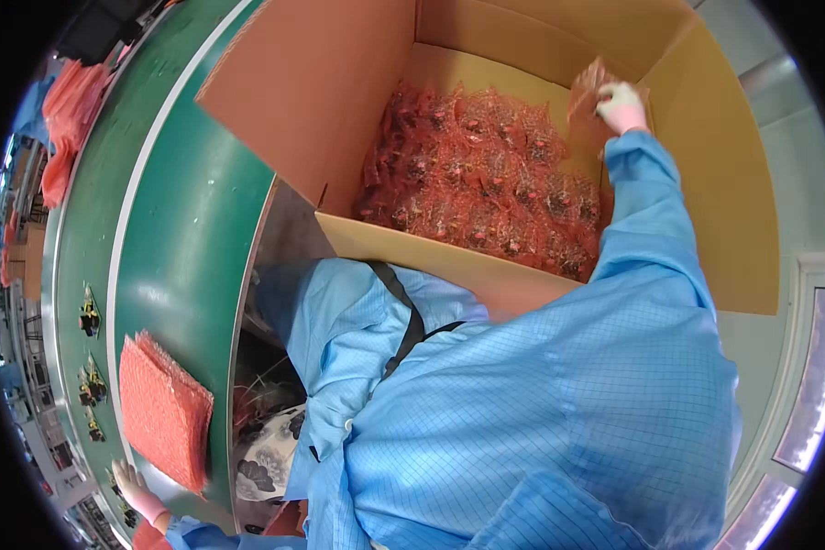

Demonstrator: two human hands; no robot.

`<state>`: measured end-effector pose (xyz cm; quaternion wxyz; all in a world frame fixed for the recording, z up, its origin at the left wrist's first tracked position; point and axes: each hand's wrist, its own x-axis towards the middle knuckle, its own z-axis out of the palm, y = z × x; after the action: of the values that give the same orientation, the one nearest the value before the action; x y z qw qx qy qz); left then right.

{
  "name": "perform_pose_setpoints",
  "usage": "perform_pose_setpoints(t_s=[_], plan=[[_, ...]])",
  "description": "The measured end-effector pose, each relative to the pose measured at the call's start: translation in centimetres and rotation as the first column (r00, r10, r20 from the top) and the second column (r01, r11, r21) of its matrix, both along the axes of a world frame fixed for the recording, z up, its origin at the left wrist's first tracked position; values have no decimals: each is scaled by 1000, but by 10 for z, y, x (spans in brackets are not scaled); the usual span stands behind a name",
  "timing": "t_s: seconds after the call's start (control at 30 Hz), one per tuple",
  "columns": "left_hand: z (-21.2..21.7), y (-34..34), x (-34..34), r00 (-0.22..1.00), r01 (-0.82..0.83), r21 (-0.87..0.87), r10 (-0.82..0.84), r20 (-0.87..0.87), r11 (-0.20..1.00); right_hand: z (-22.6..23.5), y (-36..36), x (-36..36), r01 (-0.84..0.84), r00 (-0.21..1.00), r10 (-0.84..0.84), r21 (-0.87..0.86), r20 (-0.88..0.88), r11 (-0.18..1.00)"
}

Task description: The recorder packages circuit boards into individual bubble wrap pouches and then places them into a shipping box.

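Observation:
My right hand (621,106), in a white glove, reaches to the far right corner of a large cardboard box (394,240). Its fingers are closed on a pink bubble-wrap bag (585,93); what the bag contains is hard to make out. Beside it, rows of pink bubble-wrap bags (486,174) with dark parts inside cover most of the box bottom. At the lower left, my gloved left hand (137,495) is over the green belt with its fingers stretched out. It is nearest to small electronic boards (124,490), which it partly hides.
A stack of flat pink bubble-wrap bags (167,412) lies on the green conveyor belt (183,247). Several small boards with yellow and black parts (92,383) sit along the belt's far side. More pink wrap (71,105) hangs beyond it. The box flaps stand up.

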<state>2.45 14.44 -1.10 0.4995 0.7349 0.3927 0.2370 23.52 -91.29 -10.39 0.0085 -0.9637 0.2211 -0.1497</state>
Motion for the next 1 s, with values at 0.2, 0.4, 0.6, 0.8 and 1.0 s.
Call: perform_pose_setpoints(t_s=[0.2, 0.4, 0.6, 0.8, 1.0], plan=[[42, -48, 56, 921, 382, 342, -324, -216, 858, -119, -4, -13, 200, 871, -130, 100, -474, 975], [41, -120, 101, 862, 496, 199, -451, -234, 845, -115, 9, -10, 214, 910, -6, 459, -414, 862], [45, -153, 105, 764, 631, 342, -480, -432, 696, -84, 64, 17, -63, 743, 227, 272, -630, 960], [27, -210, 120, 657, 744, 613, -458, -599, 266, 137, 327, 1, -405, 175, 981, 902, -86, 151], [-18, -190, 110, 799, 576, 732, -441, -409, 364, 122, 570, 2, -701, -449, 844, 469, 294, -537]])
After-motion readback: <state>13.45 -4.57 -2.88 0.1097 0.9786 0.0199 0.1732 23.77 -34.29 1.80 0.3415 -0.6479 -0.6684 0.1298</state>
